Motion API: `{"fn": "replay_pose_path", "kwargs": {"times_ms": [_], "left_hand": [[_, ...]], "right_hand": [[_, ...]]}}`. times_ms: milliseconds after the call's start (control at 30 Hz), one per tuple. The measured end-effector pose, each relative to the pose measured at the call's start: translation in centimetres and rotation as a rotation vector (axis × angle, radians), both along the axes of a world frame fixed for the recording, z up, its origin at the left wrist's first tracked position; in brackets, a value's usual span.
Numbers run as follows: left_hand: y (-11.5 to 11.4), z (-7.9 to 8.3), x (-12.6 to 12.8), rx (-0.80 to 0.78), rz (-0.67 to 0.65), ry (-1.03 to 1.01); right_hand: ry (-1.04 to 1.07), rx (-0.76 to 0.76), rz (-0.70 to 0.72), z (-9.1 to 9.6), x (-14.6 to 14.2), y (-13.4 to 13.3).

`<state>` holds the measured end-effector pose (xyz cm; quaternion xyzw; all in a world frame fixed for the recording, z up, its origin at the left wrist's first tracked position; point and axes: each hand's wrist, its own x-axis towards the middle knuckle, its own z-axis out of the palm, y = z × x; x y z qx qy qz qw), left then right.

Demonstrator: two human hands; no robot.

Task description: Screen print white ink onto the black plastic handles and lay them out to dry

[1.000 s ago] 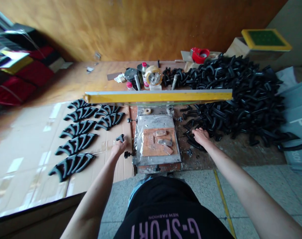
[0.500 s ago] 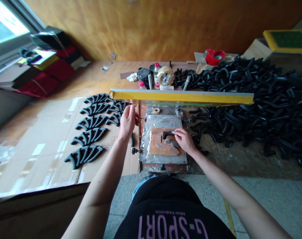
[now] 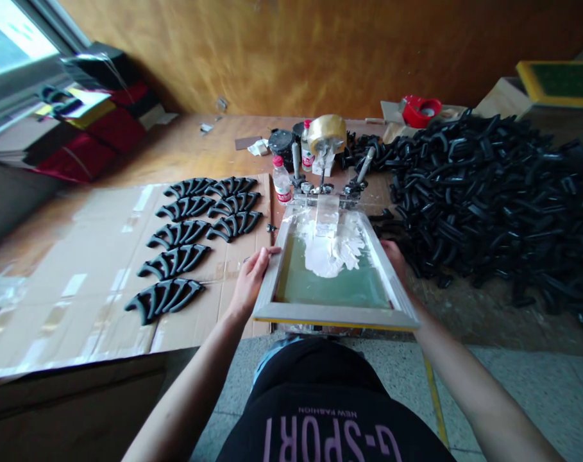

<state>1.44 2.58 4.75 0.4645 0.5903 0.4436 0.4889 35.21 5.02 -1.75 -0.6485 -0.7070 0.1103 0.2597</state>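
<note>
The silkscreen frame (image 3: 332, 289) rises at the counter's near edge, tilted up toward the person, its pale wooden rails surrounding a green-tinted mesh. Its near rail lies just beyond the black shirt (image 3: 334, 430) printed "G-SPORT". The left hand (image 3: 251, 279) has a closed grip on the left rail, with the fingers curled over the wood, and the right hand (image 3: 394, 260) appears closed on the right rail, though the frame partly hides it. The left hand sits slightly nearer the person. The frame's long axis seems to run from the person toward the counter's far side, and metal hinge clamps (image 3: 324, 188) stand at its far end. Thick white ink (image 3: 327, 247) lies in a glossy, smeared patch on the mesh, below a clear plastic strip (image 3: 327, 215). To the left, a cardboard sheet (image 3: 79, 321) carries two rows of black moulded arched parts (image 3: 173, 262), while a large heap of black curved parts (image 3: 483, 192) covers the right side of the counter. Farther off stand a plastic bottle (image 3: 281, 181), a roll of packing tape (image 3: 326, 133) and a red tape dispenser (image 3: 420, 111).
</note>
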Motion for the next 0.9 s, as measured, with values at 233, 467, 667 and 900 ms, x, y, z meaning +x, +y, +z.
{"fn": "replay_pose_path", "kwargs": {"times_ms": [233,467,667,900], "left_hand": [[-1.3,-9.4,0.1,-0.189,-0.038,0.073],[-0.9,-11.4,-0.4,-0.235,-0.035,0.123],[-1.0,-12.1,-0.3,-0.222,-0.053,0.093],[-1.0,-11.4,-0.2,-0.228,-0.046,0.056]], "right_hand": [[-0.145,0.198,0.126,4.5,-6.5,7.3],[-0.407,-0.106,0.509,2.5,-9.3,2.6],[-0.377,-0.077,0.843,3.4,-6.6,0.1],[-0.349,0.102,0.73,1.1,-7.5,-1.4]]}}
